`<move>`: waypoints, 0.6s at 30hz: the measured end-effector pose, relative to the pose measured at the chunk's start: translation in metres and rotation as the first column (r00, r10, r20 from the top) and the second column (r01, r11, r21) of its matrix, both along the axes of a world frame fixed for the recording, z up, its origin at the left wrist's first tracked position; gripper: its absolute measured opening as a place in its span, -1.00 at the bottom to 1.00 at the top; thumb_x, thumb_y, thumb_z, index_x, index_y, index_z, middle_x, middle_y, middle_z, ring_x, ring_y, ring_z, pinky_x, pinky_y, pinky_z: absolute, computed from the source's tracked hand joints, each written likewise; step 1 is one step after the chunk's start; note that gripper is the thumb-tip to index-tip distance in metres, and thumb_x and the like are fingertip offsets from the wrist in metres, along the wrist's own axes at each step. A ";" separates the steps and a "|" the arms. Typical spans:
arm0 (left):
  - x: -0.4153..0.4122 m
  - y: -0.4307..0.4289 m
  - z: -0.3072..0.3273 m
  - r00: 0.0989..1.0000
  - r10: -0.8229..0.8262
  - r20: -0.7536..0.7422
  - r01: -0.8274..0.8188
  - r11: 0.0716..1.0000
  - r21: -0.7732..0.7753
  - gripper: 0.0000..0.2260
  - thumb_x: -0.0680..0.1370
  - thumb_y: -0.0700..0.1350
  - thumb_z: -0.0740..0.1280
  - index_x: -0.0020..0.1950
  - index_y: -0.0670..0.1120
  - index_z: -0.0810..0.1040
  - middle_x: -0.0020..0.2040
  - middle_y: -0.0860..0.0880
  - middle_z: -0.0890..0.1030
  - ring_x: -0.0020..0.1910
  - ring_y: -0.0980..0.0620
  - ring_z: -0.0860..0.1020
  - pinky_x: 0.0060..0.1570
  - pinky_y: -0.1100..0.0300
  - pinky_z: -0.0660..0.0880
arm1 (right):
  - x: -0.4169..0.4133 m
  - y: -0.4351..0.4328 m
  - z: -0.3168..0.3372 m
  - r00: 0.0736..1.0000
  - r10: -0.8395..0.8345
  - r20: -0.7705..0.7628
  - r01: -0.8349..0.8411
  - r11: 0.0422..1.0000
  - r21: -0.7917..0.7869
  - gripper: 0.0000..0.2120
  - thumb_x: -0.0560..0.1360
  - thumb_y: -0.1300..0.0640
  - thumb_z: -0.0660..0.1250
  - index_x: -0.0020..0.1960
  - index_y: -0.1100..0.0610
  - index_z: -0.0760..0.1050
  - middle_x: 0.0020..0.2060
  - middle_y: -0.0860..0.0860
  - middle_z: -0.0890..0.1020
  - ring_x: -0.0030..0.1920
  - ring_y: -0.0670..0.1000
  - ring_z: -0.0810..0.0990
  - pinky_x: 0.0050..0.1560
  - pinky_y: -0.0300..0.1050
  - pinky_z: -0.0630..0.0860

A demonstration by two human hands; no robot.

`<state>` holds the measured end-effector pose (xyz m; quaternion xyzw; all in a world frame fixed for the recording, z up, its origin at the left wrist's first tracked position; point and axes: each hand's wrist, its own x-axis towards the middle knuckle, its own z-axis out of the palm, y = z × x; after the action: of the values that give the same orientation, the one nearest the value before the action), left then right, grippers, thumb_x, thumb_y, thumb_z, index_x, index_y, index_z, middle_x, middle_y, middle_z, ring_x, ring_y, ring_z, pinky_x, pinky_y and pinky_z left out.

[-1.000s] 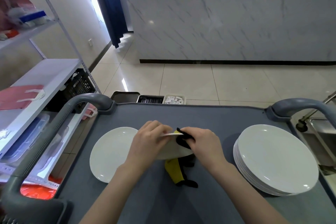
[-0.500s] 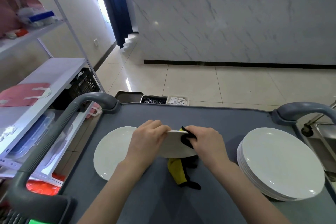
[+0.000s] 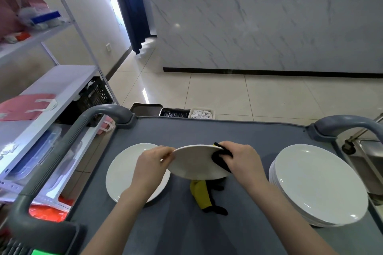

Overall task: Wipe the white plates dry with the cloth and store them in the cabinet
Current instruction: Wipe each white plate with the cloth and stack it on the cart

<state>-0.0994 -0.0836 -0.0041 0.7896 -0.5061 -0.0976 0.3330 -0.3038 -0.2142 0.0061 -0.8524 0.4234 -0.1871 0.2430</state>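
Head view — cart (image 3: pixel 248 136), marble counter (image 3: pixel 269 31) — plate (image 3: pixel 194 163) in pinch of left hand (image 3: pixel 151 167), right hand (image 3: pixel 242 159) plus cloth (image 3: pixel 220 161)

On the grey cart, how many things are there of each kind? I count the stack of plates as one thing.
Single plates: 2, the held plate and the left plate
Plate piles: 1, the stack
Cloths: 1, the cloth
Total: 4
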 end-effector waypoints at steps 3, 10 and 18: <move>-0.005 -0.003 0.009 0.978 -0.042 0.203 0.056 0.996 -0.064 -0.89 0.55 -0.16 0.36 -0.07 -0.07 0.69 -0.26 -0.01 0.61 -0.27 -0.10 0.55 -0.31 -0.02 0.48 | 0.007 0.002 0.004 0.996 0.058 -0.069 -0.063 0.996 -0.062 -0.81 0.52 0.07 0.31 0.12 -0.06 0.57 -0.10 -0.09 0.68 -0.07 0.06 0.60 -0.16 -0.07 0.47; -0.021 -0.010 0.028 0.868 -0.144 0.476 0.217 0.971 -0.101 -0.88 0.42 -0.30 0.52 -0.15 -0.10 0.68 -0.32 -0.05 0.56 -0.35 -0.11 0.52 -0.44 0.09 0.48 | 0.020 0.018 0.004 0.987 0.098 -0.126 -0.118 0.980 -0.160 -0.78 0.56 0.07 0.25 0.18 -0.05 0.53 -0.04 -0.10 0.66 -0.03 0.04 0.59 -0.19 -0.05 0.44; -0.026 -0.009 0.024 0.812 -0.168 0.558 0.267 0.958 -0.100 -0.82 0.35 -0.33 0.54 -0.17 -0.10 0.66 -0.35 -0.04 0.50 -0.37 -0.08 0.47 -0.39 0.14 0.44 | 0.028 0.015 0.012 0.947 0.211 -0.244 -0.260 0.947 -0.190 -0.78 0.58 0.03 0.18 0.20 -0.11 0.47 -0.01 -0.10 0.64 -0.01 0.02 0.58 -0.18 -0.07 0.47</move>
<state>-0.1250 -0.0924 0.0196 0.6891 -0.6734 0.1376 0.2297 -0.2759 -0.1994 0.0180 -0.9341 0.3190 -0.1065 0.1196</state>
